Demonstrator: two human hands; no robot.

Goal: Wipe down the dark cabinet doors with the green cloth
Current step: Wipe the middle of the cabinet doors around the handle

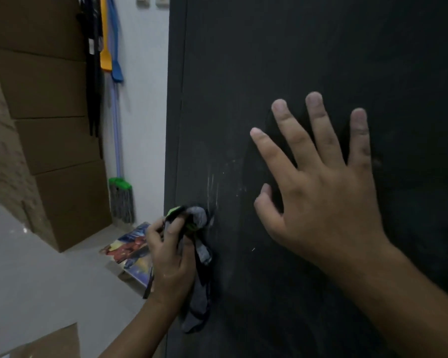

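Observation:
A dark cabinet door (295,60) fills the right side of the view, with pale scuff marks low on its left part. My left hand (170,259) grips a bunched cloth (198,220), grey and black with bright green patches, and holds it against the door near its left edge. A loose end of the cloth hangs down below the hand. My right hand (321,182) lies flat on the door, fingers straight and spread, to the right of and above the cloth.
Stacked cardboard boxes (49,125) stand at the left. A mop (120,197) and hanging orange and blue tools (110,47) lean on the white wall. A colourful flat package (130,249) lies on the pale floor by the cabinet's foot. Another piece of cardboard (49,342) sits at the bottom left.

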